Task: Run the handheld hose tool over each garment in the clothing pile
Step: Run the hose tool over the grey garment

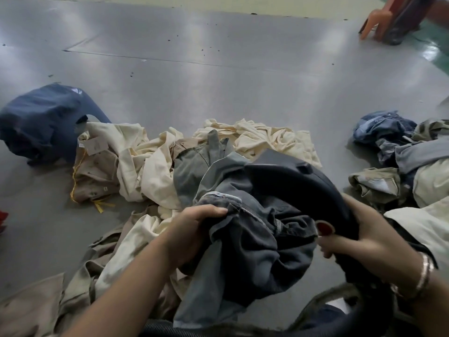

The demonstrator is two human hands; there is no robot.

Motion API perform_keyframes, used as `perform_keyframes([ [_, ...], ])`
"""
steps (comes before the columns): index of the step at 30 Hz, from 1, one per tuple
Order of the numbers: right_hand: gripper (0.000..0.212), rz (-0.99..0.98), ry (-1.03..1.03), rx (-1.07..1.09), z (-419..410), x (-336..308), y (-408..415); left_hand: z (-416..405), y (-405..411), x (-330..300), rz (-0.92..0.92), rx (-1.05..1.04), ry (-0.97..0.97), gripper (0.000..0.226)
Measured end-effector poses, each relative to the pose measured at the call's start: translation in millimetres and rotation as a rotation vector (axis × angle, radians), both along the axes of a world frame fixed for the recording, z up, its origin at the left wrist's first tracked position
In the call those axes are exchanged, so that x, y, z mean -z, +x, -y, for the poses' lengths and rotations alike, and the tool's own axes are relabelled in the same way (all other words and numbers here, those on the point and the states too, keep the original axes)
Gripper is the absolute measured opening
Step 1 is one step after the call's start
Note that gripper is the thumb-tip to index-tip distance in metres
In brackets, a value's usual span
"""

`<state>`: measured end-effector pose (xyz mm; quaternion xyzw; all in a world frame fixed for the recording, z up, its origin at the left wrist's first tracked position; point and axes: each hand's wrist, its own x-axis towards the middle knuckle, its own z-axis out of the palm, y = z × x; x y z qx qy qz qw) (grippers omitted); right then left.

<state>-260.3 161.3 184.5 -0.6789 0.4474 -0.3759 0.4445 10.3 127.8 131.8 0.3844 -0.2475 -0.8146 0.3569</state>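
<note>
- The left hand [194,229] has its fingers curled round a bunched fold of a dark grey garment [255,239], lifting it clear of the pile. The bunching could hide inner folds from the tool, so parts of it may go untreated.
- The right hand [364,237] grips the curved black handle of the hose tool [298,183], which arches over the dark garment. Its mouth is hidden behind the cloth, so I cannot tell whether it touches the fabric; loose cloth could get drawn in and block it.
- The ribbed hose [170,328] trails along the near edge of the floor [218,69], under the arms. A sharp pull might snag it on the cream garments [267,139] or drag them about.
- The main pile lies mid-floor, with a navy garment [41,120] at its left and a second heap [401,161] towards the right edge. With the two heaps so near each other, done and undone pieces could easily get mixed.
</note>
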Motion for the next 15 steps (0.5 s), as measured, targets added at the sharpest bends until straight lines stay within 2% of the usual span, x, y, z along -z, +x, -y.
perform_keyframes([
  [2,0.067,-0.041,0.061,-0.027,0,-1,-10,-3,3,-2,0.064,0.051,-0.006,0.039],
  [6,0.057,-0.119,0.190,-0.198,-6,5,-4,-5,3,-4,0.082,0.077,-0.007,0.049],
  [8,0.057,-0.149,0.124,-0.189,-6,10,7,-8,-2,-4,0.062,0.077,-0.018,0.045],
  [11,0.062,-0.064,0.014,-0.109,-1,9,16,-12,-7,1,0.044,0.096,-0.020,0.041],
  [13,0.062,-0.006,0.037,-0.060,1,5,7,-10,-5,2,0.058,0.098,-0.018,0.040],
  [15,0.064,-0.030,0.114,-0.073,1,-1,-5,-6,2,0,0.092,0.085,-0.017,0.037],
])
